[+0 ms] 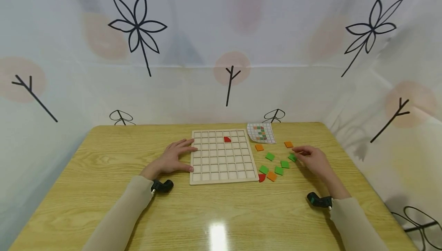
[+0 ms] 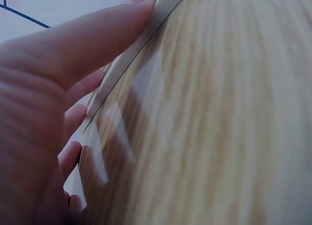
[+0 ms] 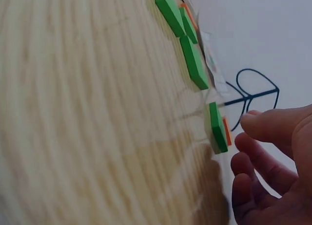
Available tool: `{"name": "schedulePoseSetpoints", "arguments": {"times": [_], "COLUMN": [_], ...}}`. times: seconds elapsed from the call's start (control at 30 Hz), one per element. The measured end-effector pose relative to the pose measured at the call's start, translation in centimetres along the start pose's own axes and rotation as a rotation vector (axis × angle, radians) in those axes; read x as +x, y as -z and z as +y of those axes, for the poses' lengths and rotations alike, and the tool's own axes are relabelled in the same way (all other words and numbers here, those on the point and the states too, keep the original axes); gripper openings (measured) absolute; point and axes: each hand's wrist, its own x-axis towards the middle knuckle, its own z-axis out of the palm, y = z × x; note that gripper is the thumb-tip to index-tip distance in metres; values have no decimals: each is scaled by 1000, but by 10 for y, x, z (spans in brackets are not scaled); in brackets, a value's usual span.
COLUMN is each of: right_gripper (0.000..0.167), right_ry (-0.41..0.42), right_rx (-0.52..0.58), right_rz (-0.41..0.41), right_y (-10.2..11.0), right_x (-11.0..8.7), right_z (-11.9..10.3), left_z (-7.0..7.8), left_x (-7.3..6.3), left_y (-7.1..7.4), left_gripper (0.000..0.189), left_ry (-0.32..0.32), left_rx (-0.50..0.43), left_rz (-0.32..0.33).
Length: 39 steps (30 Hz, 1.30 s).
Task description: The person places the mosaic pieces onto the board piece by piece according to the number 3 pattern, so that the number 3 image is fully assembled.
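A pale wooden grid board (image 1: pixel 218 164) lies on the table, with a red quarter-round piece (image 1: pixel 227 139) in one of its upper cells. My left hand (image 1: pixel 170 158) rests against the board's left edge, fingers spread, thumb lower down; the left wrist view shows the thumb (image 2: pixel 112 30) along that edge. Over at the right, my right hand (image 1: pixel 314 159) hovers with bent fingers beside a green square tile (image 1: pixel 292 157). In the right wrist view this green tile (image 3: pixel 218 127) sits on the table, just apart from the thumb and fingertips, with nothing visible between them.
Several green tiles (image 1: pixel 284 164), orange tiles (image 1: pixel 271 176) and another red quarter-round piece (image 1: pixel 262 177) are scattered right of the board. A paper sheet with a coloured grid pattern (image 1: pixel 261 132) lies at the back. Patterned cloth (image 1: pixel 193 89) hangs behind the wooden table (image 1: pixel 103 159).
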Motion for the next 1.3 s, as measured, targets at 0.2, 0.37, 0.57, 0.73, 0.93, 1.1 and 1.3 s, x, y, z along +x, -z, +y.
{"name": "schedulePoseSetpoints", "arguments": {"times": [0.2, 0.37, 0.57, 0.73, 0.93, 1.1, 1.3], "right_gripper": [36, 41, 45, 52, 52, 50, 49], "right_ry": [-65, -88, -69, -56, -28, -28, -33], "right_rx": [55, 94, 150, 200, 171, 140, 154], "right_rz": [-63, -111, -152, -190, -209, -205, -204], "right_y": [0, 3, 7, 10, 10, 9, 9], "right_x": [0, 2, 2, 0, 1, 2, 2], "right_z": [9, 14, 16, 15, 12, 11, 11], "left_z": [0, -2, -3, -4, -3, -3, -1], "left_x": [0, 0, 0, 1, 0, 0, 0], "left_y": [0, -1, -2, -2, -2, -2, -1], "left_gripper": [75, 75, 75, 75, 76, 75, 75], "left_ry": [-3, -10, -14, -11, -16, -19, -12], "left_rx": [3, 10, 0, 3, 1, 6, 10], "left_rz": [2, 10, 12, 11, 12, 12, 9]}}
